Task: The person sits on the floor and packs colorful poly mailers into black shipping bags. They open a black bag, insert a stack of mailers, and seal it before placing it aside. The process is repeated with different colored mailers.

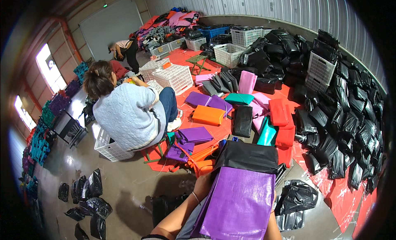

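A bundle of folded shiny purple sheeting (239, 203) fills the space in front of me, with a folded black piece (246, 156) across its far end. My left hand (201, 187) grips the bundle's left edge, its fingers partly hidden behind the sheeting. Along the right edge only a strip of my right hand (273, 198) shows; the bundle covers its fingers. Just beyond lie a folded teal piece (268, 132), a black one (243, 121) and a stack of red ones (284, 128). Orange straps (202, 162) lie near my left hand.
A person in a pale blue sweater (126, 110) sits ahead on the left, and another person (128, 52) bends over farther back. Black plastic packages (338, 120) are heaped on the right; several more (93, 198) lie on the left floor. White crates (173, 78) stand beyond the folded pieces.
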The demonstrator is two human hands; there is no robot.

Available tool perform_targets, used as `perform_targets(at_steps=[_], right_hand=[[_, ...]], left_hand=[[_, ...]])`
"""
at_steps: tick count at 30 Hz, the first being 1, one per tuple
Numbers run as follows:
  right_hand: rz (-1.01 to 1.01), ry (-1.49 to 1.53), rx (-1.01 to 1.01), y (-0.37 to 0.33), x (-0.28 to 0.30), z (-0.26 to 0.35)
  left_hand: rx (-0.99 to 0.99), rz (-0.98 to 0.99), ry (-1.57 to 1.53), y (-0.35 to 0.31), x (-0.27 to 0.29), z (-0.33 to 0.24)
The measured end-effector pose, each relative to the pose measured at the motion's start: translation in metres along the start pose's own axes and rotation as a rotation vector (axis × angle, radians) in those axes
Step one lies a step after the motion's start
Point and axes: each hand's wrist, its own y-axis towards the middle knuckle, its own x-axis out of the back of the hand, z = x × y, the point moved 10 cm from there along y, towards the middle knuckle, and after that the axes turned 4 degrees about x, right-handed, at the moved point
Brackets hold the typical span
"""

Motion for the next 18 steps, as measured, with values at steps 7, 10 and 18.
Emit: perform_targets(at_steps=[7,10,18], right_hand=[[-0.275,0.397,-0.045,0.073,0.057,0.039],[-0.313,0.087,0.126,0.082,0.081,0.072],[-0.498,-0.069,0.690,-0.014,0.111,0.127]], left_hand=[[-0.448,-0.349,0.012,0.032,0.071,-0.078],[-0.459,-0.294,0.073,0.033,0.073,-0.093],[-0.958,-0.519,0.169,-0.082,0.095,-0.116]])
